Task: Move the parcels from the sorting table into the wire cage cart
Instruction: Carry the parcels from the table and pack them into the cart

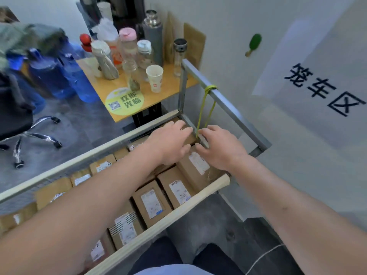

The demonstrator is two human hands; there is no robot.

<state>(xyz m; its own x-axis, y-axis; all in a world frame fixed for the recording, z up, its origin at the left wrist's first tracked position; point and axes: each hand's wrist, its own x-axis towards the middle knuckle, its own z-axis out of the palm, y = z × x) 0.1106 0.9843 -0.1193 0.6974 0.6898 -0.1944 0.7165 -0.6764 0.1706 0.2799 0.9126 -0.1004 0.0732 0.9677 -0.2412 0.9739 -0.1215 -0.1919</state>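
Both hands reach into the far corner of the wire cage cart (111,151), hemmed by its pale top rails and the grey metal end frame (228,104). The left hand (170,141) lies spread, fingers relaxed, on a brown parcel (190,139). The right hand (218,147) curls its fingers at that parcel's edge, just beside a hanging yellow band (204,112); other labelled parcels (153,203) pack the cart below the forearms.

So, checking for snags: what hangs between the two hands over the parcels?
A yellow-green elastic band drops from the grey metal cart handle between them, head view.
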